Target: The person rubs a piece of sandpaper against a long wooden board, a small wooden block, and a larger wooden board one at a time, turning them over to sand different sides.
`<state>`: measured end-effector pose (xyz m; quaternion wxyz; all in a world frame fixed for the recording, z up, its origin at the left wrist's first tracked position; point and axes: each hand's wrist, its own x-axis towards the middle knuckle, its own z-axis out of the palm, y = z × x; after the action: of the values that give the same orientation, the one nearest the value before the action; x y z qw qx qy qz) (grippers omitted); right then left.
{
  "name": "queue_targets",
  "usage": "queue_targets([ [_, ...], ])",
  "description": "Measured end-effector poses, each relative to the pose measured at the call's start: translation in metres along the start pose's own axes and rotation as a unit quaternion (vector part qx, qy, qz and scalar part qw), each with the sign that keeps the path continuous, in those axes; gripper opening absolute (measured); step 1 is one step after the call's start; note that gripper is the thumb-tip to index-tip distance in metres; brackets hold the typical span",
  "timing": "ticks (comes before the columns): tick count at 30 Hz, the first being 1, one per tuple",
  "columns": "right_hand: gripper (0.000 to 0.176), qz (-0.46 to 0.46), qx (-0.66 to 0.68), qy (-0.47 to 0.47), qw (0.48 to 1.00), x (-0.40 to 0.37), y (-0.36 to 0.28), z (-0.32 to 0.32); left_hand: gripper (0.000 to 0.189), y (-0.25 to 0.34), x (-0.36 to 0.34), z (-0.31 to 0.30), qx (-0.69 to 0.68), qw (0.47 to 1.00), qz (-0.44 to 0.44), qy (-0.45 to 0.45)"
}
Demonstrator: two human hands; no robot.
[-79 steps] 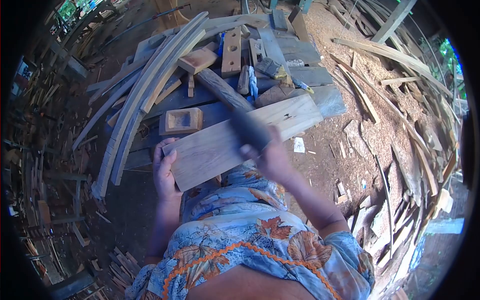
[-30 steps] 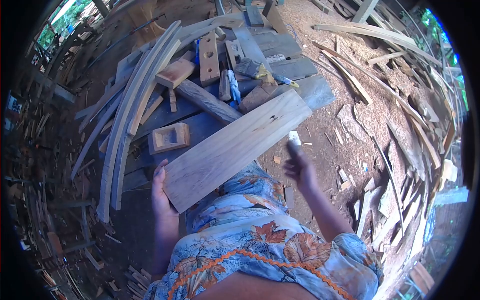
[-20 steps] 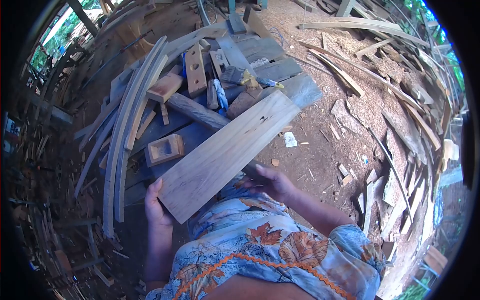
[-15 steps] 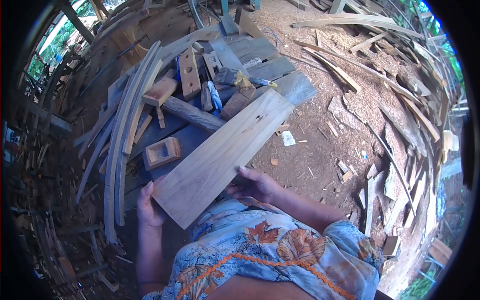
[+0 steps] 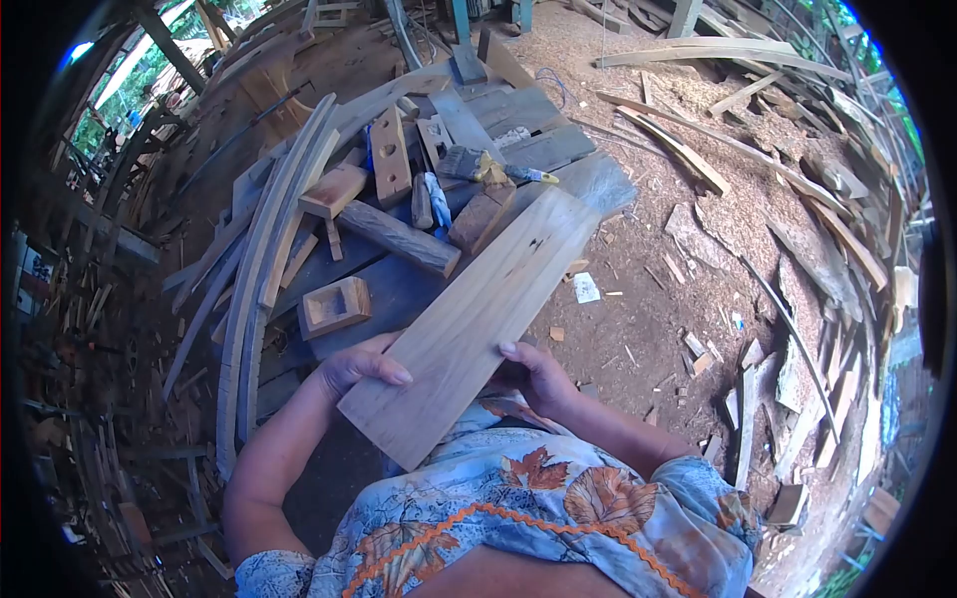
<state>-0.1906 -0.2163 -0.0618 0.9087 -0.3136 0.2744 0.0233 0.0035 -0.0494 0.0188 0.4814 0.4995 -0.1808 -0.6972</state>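
Observation:
A long flat wooden board [image 5: 478, 319] is held in both hands, slanting from the lap up to the right, with small dark marks near its far end. My left hand [image 5: 361, 369] grips its left edge near the close end, thumb on the top face and the fingers mostly hidden. On the right edge, my right hand [image 5: 538, 377] holds the board with its thumb at the rim and its other fingers underneath. Left of the board lies a wooden block with a square recess [image 5: 334, 306]. A brush [image 5: 464, 162] rests beyond, near a block with round holes [image 5: 390, 157].
A workbench of dark planks [image 5: 538, 145] carries a thick wooden bar [image 5: 399, 237] and a small block [image 5: 334, 189]. Long curved strips [image 5: 261, 254] run along its left side. Wood scraps, shavings and a white piece [image 5: 586, 288] lie on the ground at the right.
My left hand has moved from the board's near left corner up along its left edge, thumb now on top. The board has turned slightly steeper and shifted right in view.

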Motion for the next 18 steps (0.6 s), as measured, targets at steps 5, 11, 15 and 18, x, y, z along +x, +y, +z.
queue_targets([
  [5,0.060,-0.191,-0.110,-0.003,0.975,0.022,-0.031,-0.025,0.085,0.033,0.018,0.013,-0.023,0.997,0.074,-0.010],
  [11,0.050,-0.296,-0.024,0.061,0.953,0.040,-0.061,-0.048,0.058,0.067,0.099,0.033,-0.170,0.971,0.171,-0.002],
  [15,0.038,-0.166,-0.105,0.097,0.976,0.033,-0.022,-0.061,0.052,0.102,0.176,0.023,-0.146,0.972,0.185,0.016],
  [18,0.033,-0.162,-0.070,0.077,0.981,0.039,-0.010,-0.063,0.042,0.120,0.230,0.027,-0.139,0.963,0.215,0.085],
])
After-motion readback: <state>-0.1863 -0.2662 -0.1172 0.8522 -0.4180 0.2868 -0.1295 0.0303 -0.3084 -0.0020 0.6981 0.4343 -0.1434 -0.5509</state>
